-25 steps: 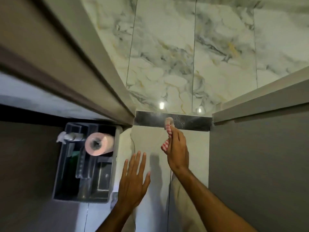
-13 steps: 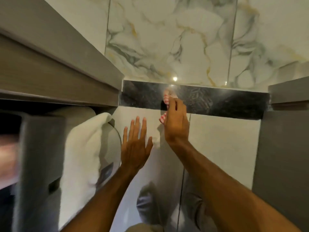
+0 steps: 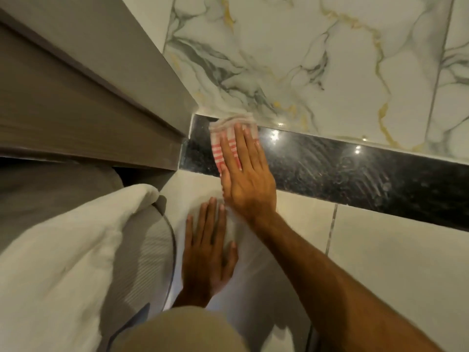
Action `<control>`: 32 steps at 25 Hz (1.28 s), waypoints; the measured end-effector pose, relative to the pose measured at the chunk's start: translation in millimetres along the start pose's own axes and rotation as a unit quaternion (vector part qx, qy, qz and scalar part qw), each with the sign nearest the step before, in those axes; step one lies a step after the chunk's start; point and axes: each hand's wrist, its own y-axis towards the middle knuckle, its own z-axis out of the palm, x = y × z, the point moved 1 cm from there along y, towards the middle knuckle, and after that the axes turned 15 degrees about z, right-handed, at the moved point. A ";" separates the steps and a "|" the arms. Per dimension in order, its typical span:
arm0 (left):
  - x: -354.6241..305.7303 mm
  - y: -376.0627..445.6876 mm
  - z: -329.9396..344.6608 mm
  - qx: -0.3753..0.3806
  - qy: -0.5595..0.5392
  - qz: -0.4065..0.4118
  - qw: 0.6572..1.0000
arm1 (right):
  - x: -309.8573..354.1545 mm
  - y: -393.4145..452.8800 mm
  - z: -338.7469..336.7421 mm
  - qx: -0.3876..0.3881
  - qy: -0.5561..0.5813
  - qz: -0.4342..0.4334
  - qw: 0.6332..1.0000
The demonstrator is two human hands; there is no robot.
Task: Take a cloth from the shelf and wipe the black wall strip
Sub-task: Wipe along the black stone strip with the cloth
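A glossy black wall strip (image 3: 355,171) runs across the tiled wall, with streaks on its surface. My right hand (image 3: 243,174) lies flat with its fingers spread and presses a red-and-white striped cloth (image 3: 223,138) against the strip's left end, beside the cabinet corner. The cloth bunches out above my fingertips and overlaps the marble tile edge. Below it, my left hand (image 3: 208,252) rests flat on the pale lower tile, fingers apart, holding nothing.
A grey wooden cabinet (image 3: 76,102) juts out at the left, right against the strip's end. A white towel (image 3: 63,262) hangs below it, over a ribbed grey surface. Marble tiles (image 3: 317,59) cover the wall above; pale tiles (image 3: 393,250) lie below.
My right hand has slid the cloth leftward along the strip to the cabinet corner and flattened on it. My left hand has settled flat on the lower tile. The view has moved closer.
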 end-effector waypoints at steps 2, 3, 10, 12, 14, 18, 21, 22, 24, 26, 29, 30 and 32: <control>-5.4 -0.1 -3.9 -0.006 -0.005 0.007 1.000 | -11.6 -30.2 -4.2 0.026 -0.034 -0.038 0.998; -6.6 0.5 -6.5 -0.005 -0.003 0.008 1.000 | -27.5 -48.5 -11.5 0.033 -0.031 -0.041 0.998; -0.2 0.3 1.1 0.007 0.037 -0.038 0.999 | -12.0 13.7 -13.3 0.036 -0.023 0.091 0.995; -1.1 -1.5 3.2 -0.009 0.037 -0.060 0.997 | 20.0 24.7 3.8 0.082 -0.055 0.010 0.995; -4.0 -4.8 1.5 -0.016 0.033 -0.060 0.997 | 18.3 -2.4 4.8 0.121 -0.105 -0.094 0.983; -3.4 -2.1 -2.2 -0.001 0.018 -0.075 0.997 | -34.8 -36.3 -26.2 0.104 -0.099 -0.082 0.986; -1.9 -1.2 -0.8 0.009 0.026 -0.075 0.997 | -2.6 15.2 -18.0 0.057 -0.077 0.049 0.994; -2.1 0.2 1.0 0.005 0.033 -0.073 0.997 | 18.2 32.0 -9.2 0.061 -0.067 0.061 0.994; -3.4 0.9 1.7 0.000 0.035 -0.074 0.997 | 46.9 35.7 2.7 0.100 -0.044 0.039 0.993; -4.9 0.1 -1.2 -0.011 0.035 -0.069 0.997 | 36.9 -1.6 0.3 0.142 -0.031 -0.018 0.989; -4.8 -0.6 -7.0 0.004 0.042 -0.064 0.997 | -22.0 -77.5 -26.4 0.122 -0.004 -0.027 0.992; -5.2 -0.9 -7.5 0.012 0.049 -0.060 0.997 | -39.2 -82.3 -32.6 0.095 0.005 0.012 0.995; -4.7 -0.5 -3.7 0.018 0.067 -0.056 0.996 | -45.8 -54.9 -31.4 0.043 -0.001 0.112 0.993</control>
